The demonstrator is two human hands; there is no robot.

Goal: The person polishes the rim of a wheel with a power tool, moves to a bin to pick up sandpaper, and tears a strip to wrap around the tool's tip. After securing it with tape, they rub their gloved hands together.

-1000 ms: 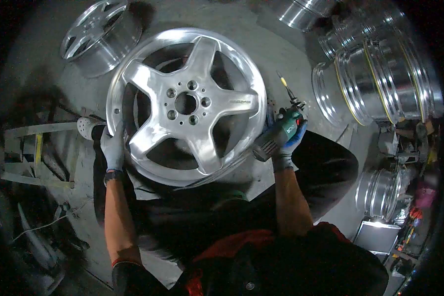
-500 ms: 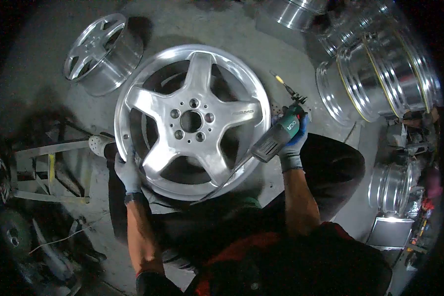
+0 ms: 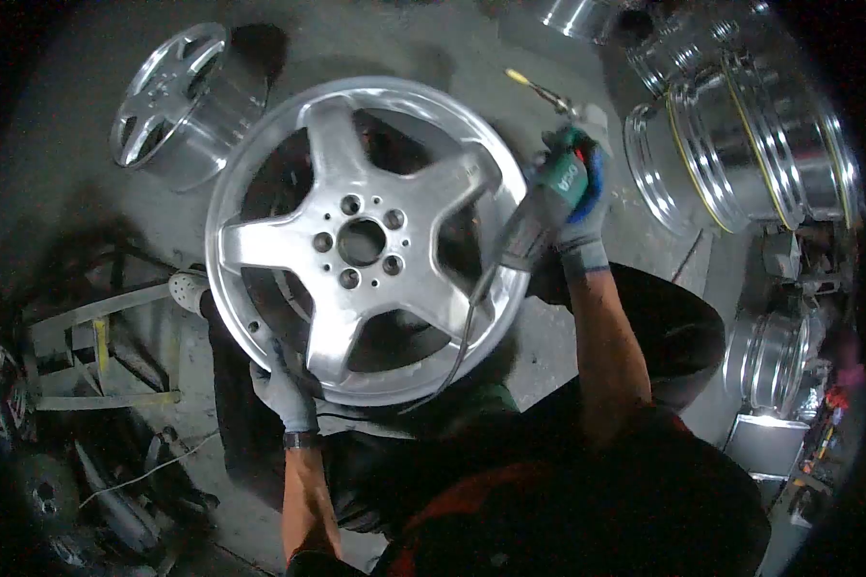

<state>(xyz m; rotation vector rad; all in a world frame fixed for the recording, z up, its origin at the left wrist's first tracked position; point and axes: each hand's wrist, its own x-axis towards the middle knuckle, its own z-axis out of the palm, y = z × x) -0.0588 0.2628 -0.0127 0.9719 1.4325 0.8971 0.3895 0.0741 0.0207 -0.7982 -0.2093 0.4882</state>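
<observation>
A polished five-spoke alloy wheel [image 3: 265,248] lies face up in front of my legs, tilted towards me. My left hand [image 3: 284,389], in a grey glove, grips its rim at the lower left, thumb on the face and fingers hidden below. In my gloved right hand [image 3: 582,207] is a green and dark grey die grinder [image 3: 560,188], held above the wheel's right edge. Its slim, yellow-ended tip [image 3: 520,77] points up and away, clear of the wheel. From the grinder's rear a cord [image 3: 469,327] hangs across the lower right of the rim.
Another spoked wheel [image 3: 178,106] stands on its side at the upper left. Shiny rim barrels [image 3: 731,144] line the right side, with a smaller rim [image 3: 770,361] and a lit panel [image 3: 765,444] below. A metal frame [image 3: 106,399] and scattered parts lie at the left.
The wheel has turned counterclockwise, and my left hand has moved down and right along with its rim. My right hand has raised the grinder away from the wheel's face, blurred by motion.
</observation>
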